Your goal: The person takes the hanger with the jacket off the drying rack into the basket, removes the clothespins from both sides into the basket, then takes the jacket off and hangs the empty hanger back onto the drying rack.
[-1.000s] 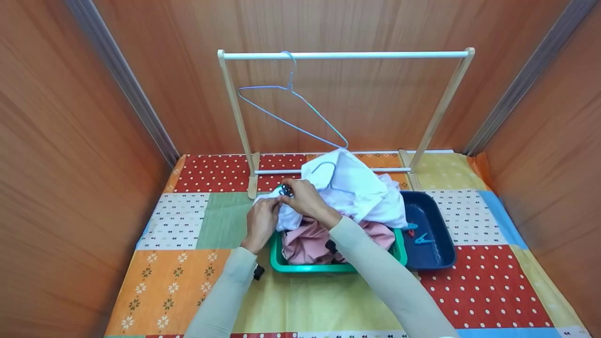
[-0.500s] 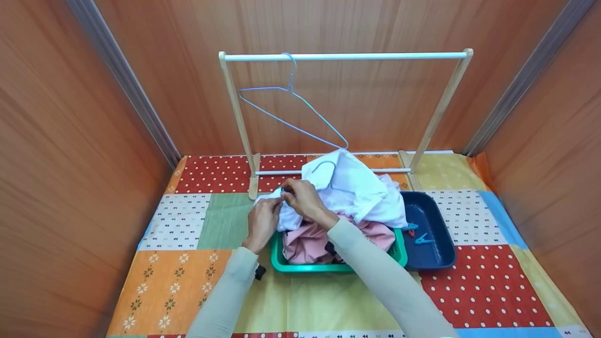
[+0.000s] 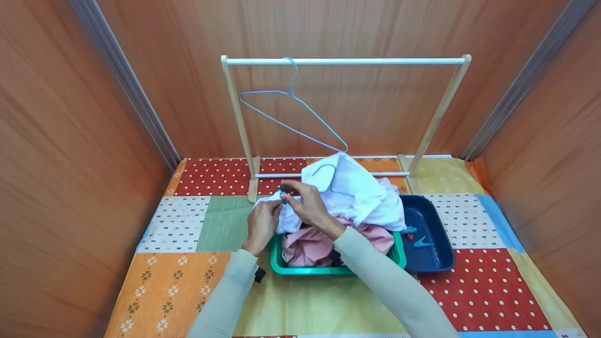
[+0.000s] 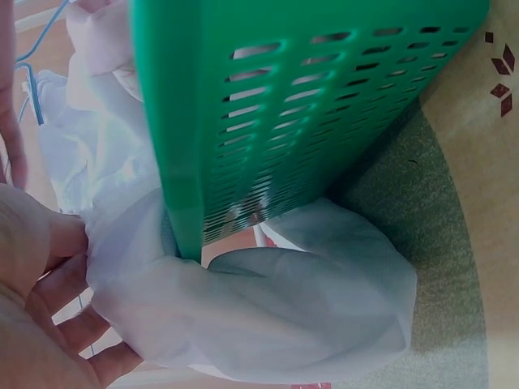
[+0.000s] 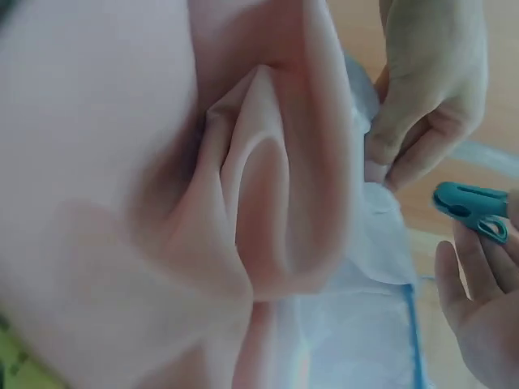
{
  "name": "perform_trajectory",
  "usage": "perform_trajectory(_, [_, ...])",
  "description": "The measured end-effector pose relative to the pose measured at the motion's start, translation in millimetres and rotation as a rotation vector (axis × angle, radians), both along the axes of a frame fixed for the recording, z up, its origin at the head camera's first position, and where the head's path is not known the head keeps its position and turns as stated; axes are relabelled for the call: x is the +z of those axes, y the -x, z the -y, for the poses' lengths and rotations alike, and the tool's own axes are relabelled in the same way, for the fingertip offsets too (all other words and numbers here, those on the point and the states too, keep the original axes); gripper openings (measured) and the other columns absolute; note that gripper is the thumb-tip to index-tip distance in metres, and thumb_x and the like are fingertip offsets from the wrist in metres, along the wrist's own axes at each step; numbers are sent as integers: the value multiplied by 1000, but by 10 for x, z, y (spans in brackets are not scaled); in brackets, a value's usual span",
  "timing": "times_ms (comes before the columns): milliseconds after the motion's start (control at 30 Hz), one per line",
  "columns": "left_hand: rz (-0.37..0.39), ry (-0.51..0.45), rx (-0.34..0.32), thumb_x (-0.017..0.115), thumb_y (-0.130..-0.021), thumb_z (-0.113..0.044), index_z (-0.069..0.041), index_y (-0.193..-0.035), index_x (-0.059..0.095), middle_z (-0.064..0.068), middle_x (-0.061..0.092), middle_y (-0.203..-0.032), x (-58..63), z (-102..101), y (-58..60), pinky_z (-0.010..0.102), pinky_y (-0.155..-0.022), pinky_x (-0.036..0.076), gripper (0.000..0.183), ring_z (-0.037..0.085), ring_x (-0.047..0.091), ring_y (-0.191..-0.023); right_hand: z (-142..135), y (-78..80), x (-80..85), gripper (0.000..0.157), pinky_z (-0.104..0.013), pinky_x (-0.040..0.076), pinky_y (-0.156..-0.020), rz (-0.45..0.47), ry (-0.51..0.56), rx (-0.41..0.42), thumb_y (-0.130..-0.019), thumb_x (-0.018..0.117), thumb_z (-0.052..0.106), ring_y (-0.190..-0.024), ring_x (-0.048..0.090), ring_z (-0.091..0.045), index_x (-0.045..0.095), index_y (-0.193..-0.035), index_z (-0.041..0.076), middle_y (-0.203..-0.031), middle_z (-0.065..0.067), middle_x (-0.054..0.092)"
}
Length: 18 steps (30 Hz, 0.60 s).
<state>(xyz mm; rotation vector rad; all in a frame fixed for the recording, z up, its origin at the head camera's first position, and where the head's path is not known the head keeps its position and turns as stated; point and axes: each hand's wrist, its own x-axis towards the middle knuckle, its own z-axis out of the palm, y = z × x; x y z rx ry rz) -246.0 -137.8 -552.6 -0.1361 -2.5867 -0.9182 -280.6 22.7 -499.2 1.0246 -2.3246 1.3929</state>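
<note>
Walled on 3 sides by wood-grain panels [image 3: 347,28], spread with patchwork cloth [image 3: 361,305]; pinching white cloth [image 4: 284,324] in the left hand [image 3: 262,223], over the left end of the green basket [image 3: 310,271], presumably to steady its edge; pinching a teal clothespin [image 5: 470,201] in the right hand [image 3: 309,206], just beside, likely for quick reach to that edge; hemmed in behind by the hanging blue hanger [image 3: 307,136], to the right by the navy tray [image 3: 436,258]; freer to move leftward.

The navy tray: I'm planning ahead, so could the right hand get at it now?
Probably yes: the navy tray looks largely uncovered, though the right hand holds a teal clothespin it may need to release.
</note>
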Motion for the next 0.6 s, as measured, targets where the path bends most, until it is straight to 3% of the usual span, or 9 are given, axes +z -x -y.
perform_trajectory(133, [9,-2,-9,68,-100,-11,-7,-113,79,11,77,-106,3,-31,3,53,-85,56,18,32,70,-101,-213,-124,92,38,-35,56,-94,6,-5,45,-100,68,16,-109,70,-28,63,-132,-4,-121,-18,71])
perform_trajectory(433, [20,-25,-32,68,-100,-11,-3,-114,78,14,76,-107,22,-34,2,50,-86,56,19,32,70,-101,-948,-328,239,41,-41,56,-94,40,-59,68,-92,79,14,-109,69,-28,67,-128,-2,-122,-16,70])
perform_trajectory(600, [27,-33,-26,68,-100,-10,-3,-115,78,14,76,-109,7,-18,-11,50,-88,57,20,33,70,-103,-1446,-369,214,39,-39,58,-90,118,-1,-22,-91,79,8,-110,68,-31,68,-127,-1,-121,-20,69])
